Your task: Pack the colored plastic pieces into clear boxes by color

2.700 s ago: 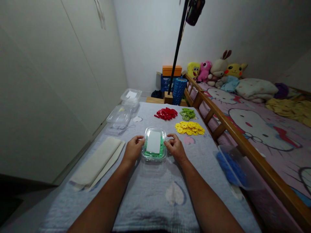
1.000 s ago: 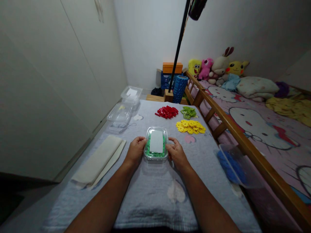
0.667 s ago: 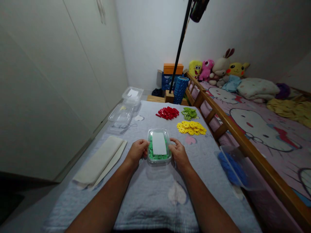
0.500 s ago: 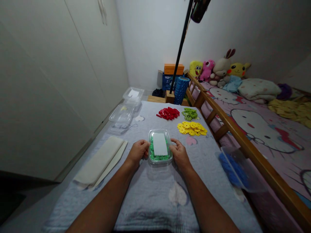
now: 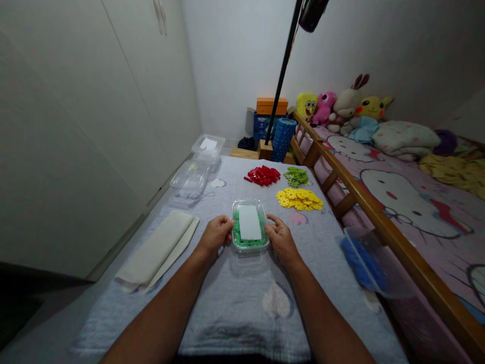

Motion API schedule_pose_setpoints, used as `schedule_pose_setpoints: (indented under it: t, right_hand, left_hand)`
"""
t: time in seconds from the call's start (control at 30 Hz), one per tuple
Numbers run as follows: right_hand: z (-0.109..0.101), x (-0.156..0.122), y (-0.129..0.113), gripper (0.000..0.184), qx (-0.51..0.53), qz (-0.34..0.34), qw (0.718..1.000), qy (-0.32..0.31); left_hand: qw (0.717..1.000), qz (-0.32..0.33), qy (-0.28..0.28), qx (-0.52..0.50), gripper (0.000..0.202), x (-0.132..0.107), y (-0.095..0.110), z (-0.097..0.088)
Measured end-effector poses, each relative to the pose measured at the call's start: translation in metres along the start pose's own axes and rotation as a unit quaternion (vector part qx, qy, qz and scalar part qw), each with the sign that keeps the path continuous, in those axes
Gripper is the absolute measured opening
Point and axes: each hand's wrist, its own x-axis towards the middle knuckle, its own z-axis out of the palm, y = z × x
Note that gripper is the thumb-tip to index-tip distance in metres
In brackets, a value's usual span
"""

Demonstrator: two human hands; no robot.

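A clear plastic container [image 5: 250,247] with green pieces inside is held at its two sides by my hands. On its top lies a white rectangular label or paper [image 5: 249,222]. My left hand [image 5: 219,232] grips the left edge with the fingers curled in. At the right edge, my right hand [image 5: 279,236] has thumb and fingers closed on the rim. Beyond the container lie a pile of red pieces [image 5: 264,176], a pile of light green pieces [image 5: 296,176] and a pile of yellow flower-shaped pieces [image 5: 299,199].
Two clear containers [image 5: 190,177] stand at the far left of the cloth-covered table [image 5: 242,308]. A folded beige cloth [image 5: 157,247] lies at the left. Near the right edge is a clear box [image 5: 394,275] with blue contents, beside the wooden bed rail [image 5: 364,202].
Both hands keep their grip on the container, which sits almost where it was. The whole view has shifted very slightly.
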Motion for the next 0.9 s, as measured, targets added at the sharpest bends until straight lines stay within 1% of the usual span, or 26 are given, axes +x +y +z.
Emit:
schedule_pose_setpoints:
  t: [0.2, 0.33, 0.4, 0.47, 0.57, 0.63, 0.9]
  right_hand:
    - [0.0, -0.002, -0.004, 0.062, -0.005, 0.007, 1.0, 0.002]
    - [-0.003, -0.003, -0.01, 0.063, -0.021, 0.045, 0.999, -0.013]
    - [-0.006, -0.004, -0.015, 0.064, -0.043, 0.073, 0.996, -0.036]
    - [-0.01, -0.006, -0.02, 0.069, -0.069, 0.094, 0.991, -0.068]
    - [-0.013, -0.011, -0.028, 0.077, -0.097, 0.101, 0.983, -0.118]
    - [-0.014, -0.013, -0.03, 0.078, -0.098, 0.098, 0.981, -0.133]
    - [-0.015, -0.01, -0.025, 0.076, -0.064, 0.078, 0.989, -0.108]
  left_hand:
    - [1.0, -0.002, 0.004, -0.027, 0.035, -0.003, 0.001, 0.0]
    - [1.0, -0.019, -0.003, -0.015, 0.037, -0.003, 0.002, -0.002]
    - [1.0, -0.017, -0.001, -0.01, 0.037, -0.003, 0.002, -0.003]
    - [1.0, -0.011, 0.001, -0.011, 0.037, -0.003, 0.001, -0.003]
    - [1.0, -0.004, 0.005, -0.021, 0.037, -0.003, 0.001, -0.002]
    - [1.0, 0.003, 0.006, -0.029, 0.036, -0.003, 0.001, -0.001]
    - [0.998, 0.017, 0.003, -0.063, 0.038, 0.0, -0.003, 0.005]
